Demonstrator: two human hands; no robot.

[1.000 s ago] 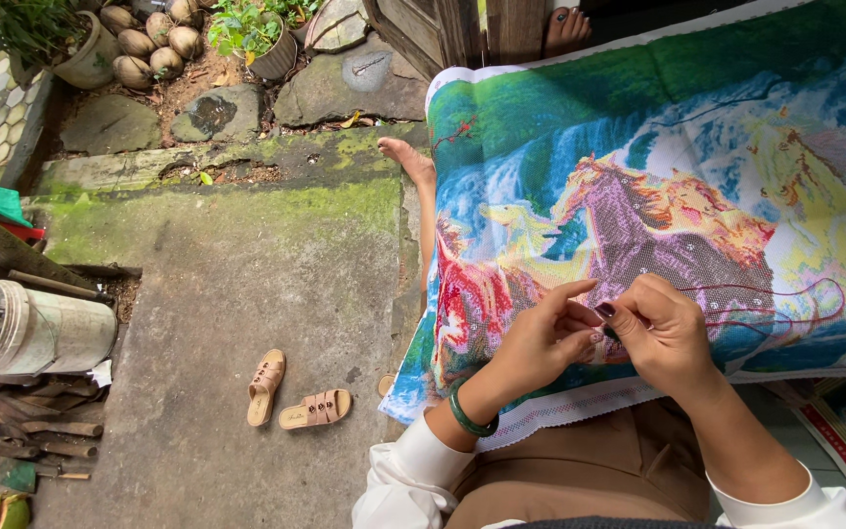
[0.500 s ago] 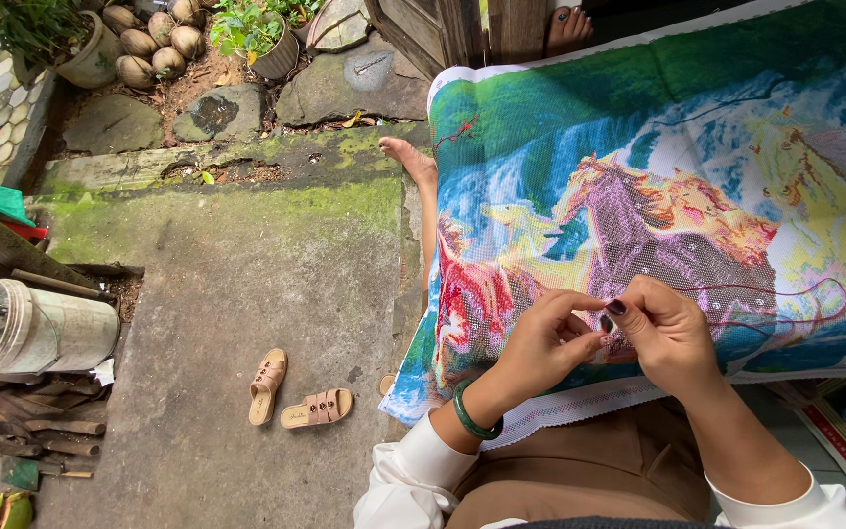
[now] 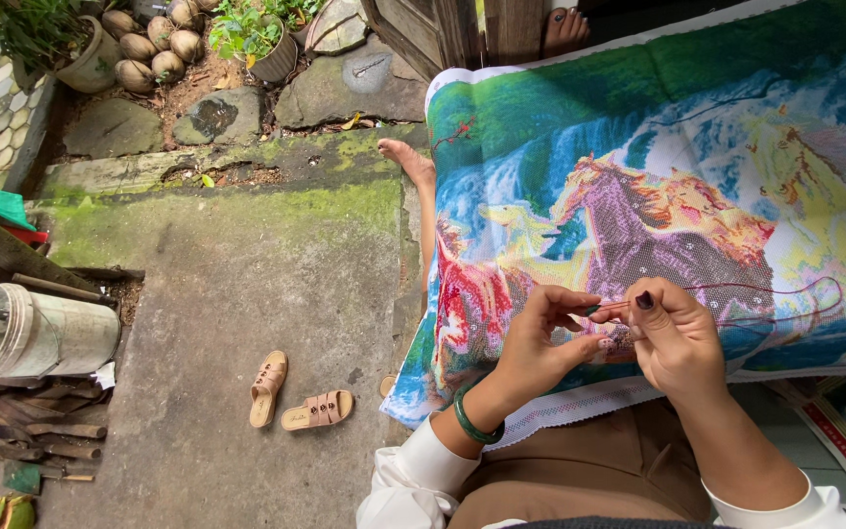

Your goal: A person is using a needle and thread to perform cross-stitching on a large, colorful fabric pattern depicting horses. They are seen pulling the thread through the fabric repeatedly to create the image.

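Both hands have drawn a little closer together over the past second, the fingertips now meeting where before a small gap showed between them, while the cloth and everything on the ground lie as they did. Her left hand (image 3: 540,343) is curled narrow, thumb and forefinger pinched on something thin that I take for a needle, too small to be sure. Her right hand (image 3: 673,338) is closed narrow too, fingertips with dark polish nipping the dark red thread (image 3: 785,291), which runs off to the right in a loose loop across the cloth and comes back. Both hands hover just above the lower edge of the cross-stitch canvas (image 3: 697,157), a big bright piece with horses, a waterfall and green at the top, spread over her lap and reaching up to a wooden door frame (image 3: 452,29). A green bangle (image 3: 472,426) sits on the left wrist, white cuffs on both arms, brown trousers (image 3: 580,470) under the cloth. One bare foot (image 3: 408,157) pokes out at the canvas's left edge. On the mossy concrete floor (image 3: 247,264) to the left lies a pair of tan sandals (image 3: 291,397), well apart from the hands, and further left a white plastic bucket (image 3: 26,333) on its side. Coconuts (image 3: 154,34) and potted plants (image 3: 257,34) stand at the top, beside flat stones
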